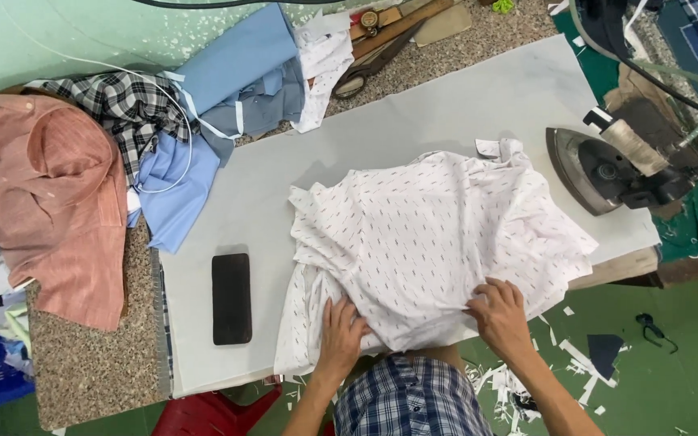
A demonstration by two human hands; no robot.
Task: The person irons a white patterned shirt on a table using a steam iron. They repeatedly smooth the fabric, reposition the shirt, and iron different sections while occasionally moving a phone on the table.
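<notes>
Both hands are working low in the frame: left hand (341, 329) pressing flat, right hand (498, 313) pinching the white shirt (430, 234) on the grey ironing pad (284, 173), iron (607, 171) sitting right.

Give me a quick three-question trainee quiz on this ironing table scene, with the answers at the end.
1. True or false: the iron rests on the white patterned shirt.
2. Which dark thing lies left of the shirt on the pressing pad? A) scissors B) flat black block C) spool
3. What do the left hand and right hand touch?

Key
1. False: it sits beside the shirt, on the pad's right end.
2. B, the flat black block.
3. The shirt's near edge.
</notes>
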